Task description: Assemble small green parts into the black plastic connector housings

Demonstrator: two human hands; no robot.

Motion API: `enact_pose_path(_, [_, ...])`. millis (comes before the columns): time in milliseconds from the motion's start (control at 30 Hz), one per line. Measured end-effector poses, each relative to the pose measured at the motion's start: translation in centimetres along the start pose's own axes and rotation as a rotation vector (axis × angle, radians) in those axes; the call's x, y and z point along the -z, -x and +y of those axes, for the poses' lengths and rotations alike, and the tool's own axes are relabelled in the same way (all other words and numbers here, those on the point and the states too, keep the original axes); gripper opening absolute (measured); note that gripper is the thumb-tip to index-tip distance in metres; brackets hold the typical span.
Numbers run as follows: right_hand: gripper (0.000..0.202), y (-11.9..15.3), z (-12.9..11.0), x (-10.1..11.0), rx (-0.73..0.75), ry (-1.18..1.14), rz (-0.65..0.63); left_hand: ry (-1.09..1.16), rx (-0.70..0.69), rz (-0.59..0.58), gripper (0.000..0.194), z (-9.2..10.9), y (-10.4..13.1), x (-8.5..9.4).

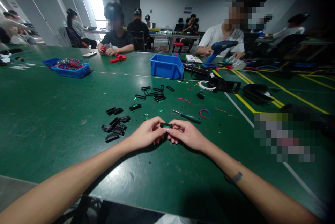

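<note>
Between my two hands is a small black plastic frame (165, 125) with a green piece showing in it. My left hand (149, 131) grips its left end, thumb in front and fingers behind. The right end is pinched the same way by my right hand (186, 134). To the left of my hands lies a pile of black plastic parts (115, 128). Farther off are several loose black frames (157, 94) and tiny green pieces (146, 116). A screwdriver (188, 116) with a dark green handle rests just beyond my right hand.
A blue bin (166, 66) stands ahead on the green table (78, 112). At the far left, a blue tray (74, 72) holds tangled wires. A co-worker at the far right is by a blue power drill (218, 51). Another person handles red parts (118, 58).
</note>
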State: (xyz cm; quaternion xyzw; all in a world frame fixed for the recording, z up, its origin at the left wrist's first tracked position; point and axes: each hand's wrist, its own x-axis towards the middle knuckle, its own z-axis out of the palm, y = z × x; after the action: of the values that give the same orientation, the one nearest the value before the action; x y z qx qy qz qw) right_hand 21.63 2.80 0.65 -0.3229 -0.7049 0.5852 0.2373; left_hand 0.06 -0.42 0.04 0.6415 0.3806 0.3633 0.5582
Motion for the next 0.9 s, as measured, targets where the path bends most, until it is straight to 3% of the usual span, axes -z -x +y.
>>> enact_pose_path(900, [0.038,0.10,0.00,0.32,-0.023,-0.005,-0.026,-0.001,-0.009,-0.005,0.039,0.09,0.12,0.05])
